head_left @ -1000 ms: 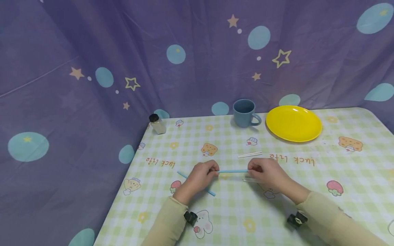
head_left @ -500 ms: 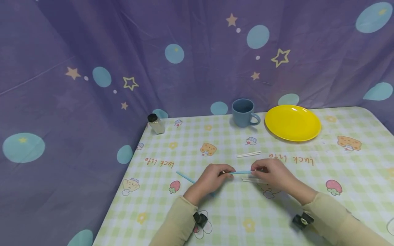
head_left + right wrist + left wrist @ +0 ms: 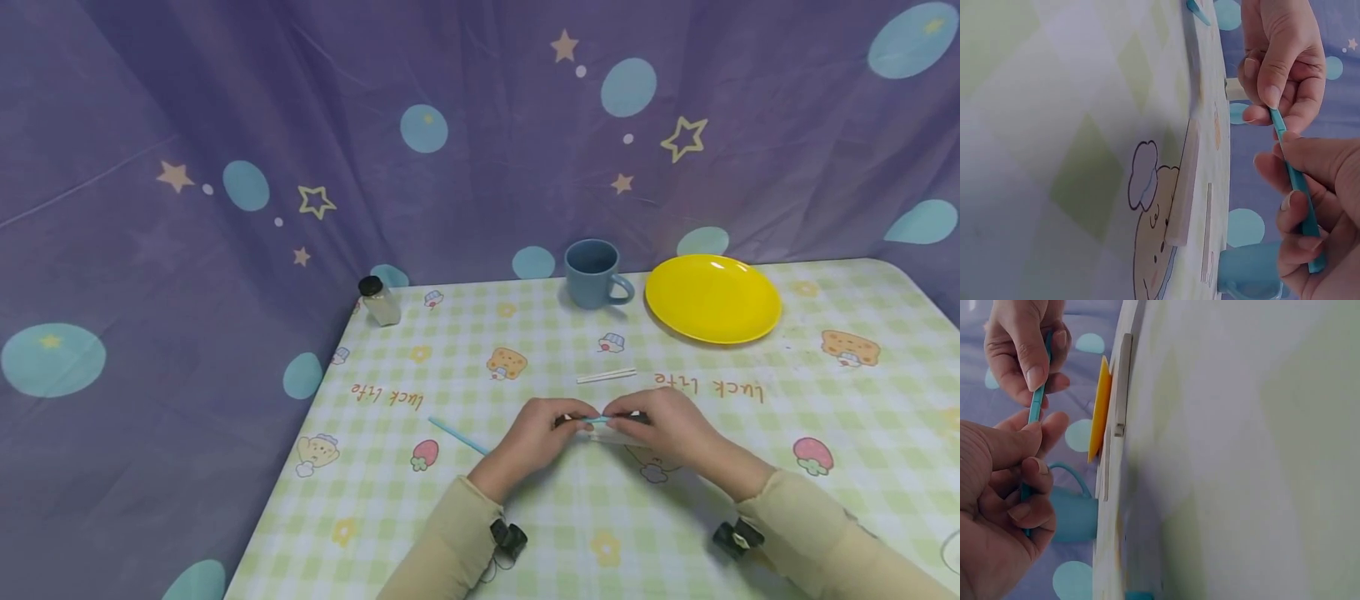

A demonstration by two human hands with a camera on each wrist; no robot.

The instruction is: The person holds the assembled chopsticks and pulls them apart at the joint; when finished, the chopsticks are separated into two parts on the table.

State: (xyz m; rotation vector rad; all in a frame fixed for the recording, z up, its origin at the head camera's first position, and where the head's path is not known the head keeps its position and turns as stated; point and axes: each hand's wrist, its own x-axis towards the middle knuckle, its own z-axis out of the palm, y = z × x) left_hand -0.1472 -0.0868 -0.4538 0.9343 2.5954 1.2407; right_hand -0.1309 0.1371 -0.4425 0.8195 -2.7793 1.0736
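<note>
A thin blue stick (image 3: pixel 596 420) is held level just above the table between both hands. My left hand (image 3: pixel 538 437) pinches its left part with thumb and fingers. The right part is pinched by my right hand (image 3: pixel 663 423), and the two hands' fingertips nearly meet. In the right wrist view a fine seam crosses the blue stick (image 3: pixel 1297 181) between the hands; much of its length is covered by fingers. Another blue stick (image 3: pixel 457 435) lies on the cloth, partly hidden behind the left forearm. Close under the right hand lies a pale bar (image 3: pixel 611 439), partly covered.
Beyond the hands lie thin white sticks (image 3: pixel 606 376) side by side. A blue mug (image 3: pixel 588 279) and a yellow plate (image 3: pixel 712 300) stand along the back edge. A black-capped jar (image 3: pixel 381 304) is at the back left corner. Behind hangs a purple curtain (image 3: pixel 480 192).
My left hand has slid right along the blue stick until its fingers nearly reach the right hand's. The exposed stretch of stick has become much shorter. The right hand stays about in place.
</note>
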